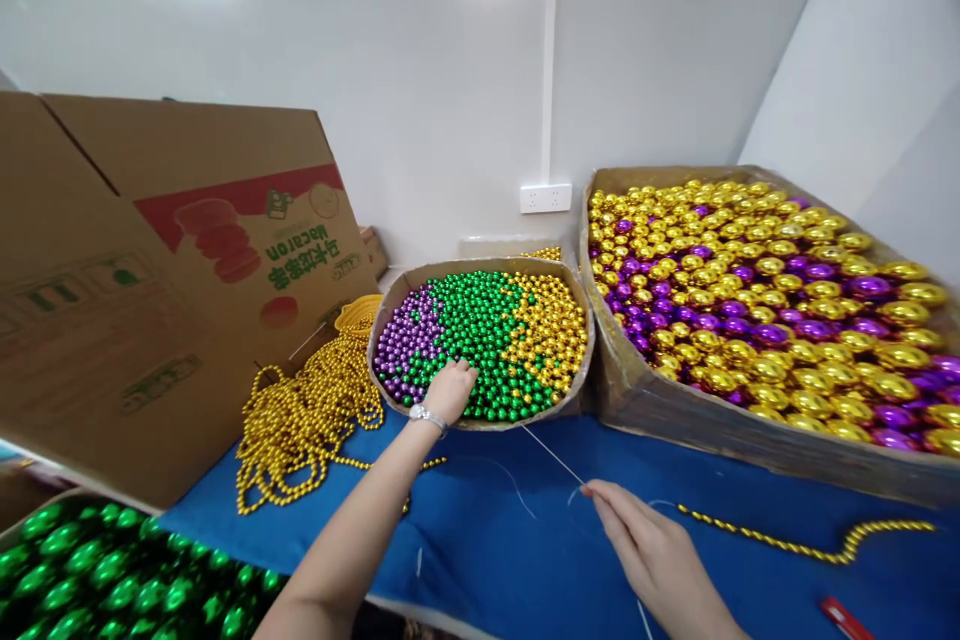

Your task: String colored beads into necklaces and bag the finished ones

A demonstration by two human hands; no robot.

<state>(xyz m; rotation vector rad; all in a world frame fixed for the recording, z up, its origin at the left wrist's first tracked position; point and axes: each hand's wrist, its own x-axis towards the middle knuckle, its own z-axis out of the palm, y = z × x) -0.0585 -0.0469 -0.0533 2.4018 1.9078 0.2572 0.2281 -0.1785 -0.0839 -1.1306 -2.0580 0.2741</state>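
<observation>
My left hand (450, 390), with a watch (427, 415) on its wrist, reaches into a cardboard box (591, 340) of small round beads. Its fingers are bent together among the green beads (480, 320); their tips and anything between them are hidden. Purple beads (405, 340) fill the box's left side, gold beads (551, 330) its right. Above the blue cloth, my right hand (652, 545) pinches a long thin needle (553, 452) that slants toward the box's front edge. Pale thread (660, 502) runs behind this hand to a strung row of gold beads (780, 540).
A larger box (675, 410) of gold and purple beads stands at right. Gold bead strands (307, 420) lie heaped at left beside a big carton (165, 320). Shiny green beads (112, 570) fill the lower left. A red tool (844, 617) rests on the blue cloth (480, 510).
</observation>
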